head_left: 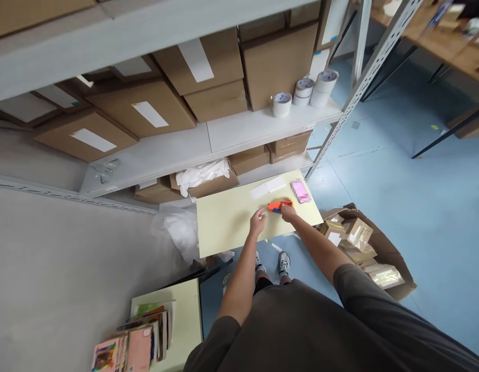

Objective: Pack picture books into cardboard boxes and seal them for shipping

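A pale yellow board (pixel 239 219) lies level in front of me, with its near edge above my shoes. My right hand (pixel 288 212) is shut on an orange and blue plastic tool (pixel 275 206) with a yellow ring, possibly a tape dispenser. Part of the tool is hidden by my fingers. My left hand (pixel 258 221) hangs just left of the tool, its fingers bunched, and I cannot tell if they pinch anything. Farther along the board lie a pixelated pink rectangle (pixel 300 191) and a white strip (pixel 268 187).
Grey metal shelving (pixel 208 144) holds cardboard boxes and white tape rolls (pixel 305 89) to the left and ahead. An open carton of small packets (pixel 359 248) sits on the blue floor at right. White plastic (pixel 181 232) bulges beside the board. Books (pixel 141 338) stand lower left.
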A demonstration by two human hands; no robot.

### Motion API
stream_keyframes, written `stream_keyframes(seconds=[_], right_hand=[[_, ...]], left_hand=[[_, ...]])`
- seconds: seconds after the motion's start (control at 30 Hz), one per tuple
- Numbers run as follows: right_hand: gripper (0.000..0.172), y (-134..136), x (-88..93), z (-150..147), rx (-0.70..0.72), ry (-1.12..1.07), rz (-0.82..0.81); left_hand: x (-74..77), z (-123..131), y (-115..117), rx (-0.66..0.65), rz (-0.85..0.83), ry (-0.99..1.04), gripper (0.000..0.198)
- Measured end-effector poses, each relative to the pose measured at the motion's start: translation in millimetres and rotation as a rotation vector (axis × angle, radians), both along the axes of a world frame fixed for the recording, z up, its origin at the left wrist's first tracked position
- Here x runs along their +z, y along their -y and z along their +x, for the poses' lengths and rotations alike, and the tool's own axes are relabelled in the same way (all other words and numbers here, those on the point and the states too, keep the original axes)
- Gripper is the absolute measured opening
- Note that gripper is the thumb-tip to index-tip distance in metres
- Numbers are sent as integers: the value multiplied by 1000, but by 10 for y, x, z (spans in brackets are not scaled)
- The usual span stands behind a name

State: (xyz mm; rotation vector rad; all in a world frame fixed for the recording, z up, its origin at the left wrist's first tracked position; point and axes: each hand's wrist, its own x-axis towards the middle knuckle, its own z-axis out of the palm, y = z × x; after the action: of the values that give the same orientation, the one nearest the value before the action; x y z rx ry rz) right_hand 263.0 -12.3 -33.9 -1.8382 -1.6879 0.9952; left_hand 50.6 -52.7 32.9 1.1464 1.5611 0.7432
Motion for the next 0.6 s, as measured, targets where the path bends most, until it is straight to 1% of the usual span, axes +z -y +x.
stream_keyframes(seconds=[0.1,0.2,0.27,0.3,0.4,0.43,0.5,0.6], right_hand=[[36,16,393,47,75,77,-54],[51,-20,908,48,235,223,-53],[62,-57,1295,23,348,360,-10],[64,-73,1489,4,376,412,28],[59,-90,2004,-74,404,445,171],[57,-86,2142,-104,415,434,214],[54,-69,2363,-173,432,412,276],[55,-41,2580,-303,420,387,316]], left_hand=[[171,-154,-175,39,16,-13,42],[391,-289,-409,30,49,6,46],[580,-378,-567,-13,66,56,50],[687,-426,-638,-48,73,98,52],[1040,-587,-789,-197,104,273,57],[1159,-646,-819,-247,126,321,56],[1383,-762,-850,-327,188,368,52],[1644,-914,-855,-356,290,338,46]])
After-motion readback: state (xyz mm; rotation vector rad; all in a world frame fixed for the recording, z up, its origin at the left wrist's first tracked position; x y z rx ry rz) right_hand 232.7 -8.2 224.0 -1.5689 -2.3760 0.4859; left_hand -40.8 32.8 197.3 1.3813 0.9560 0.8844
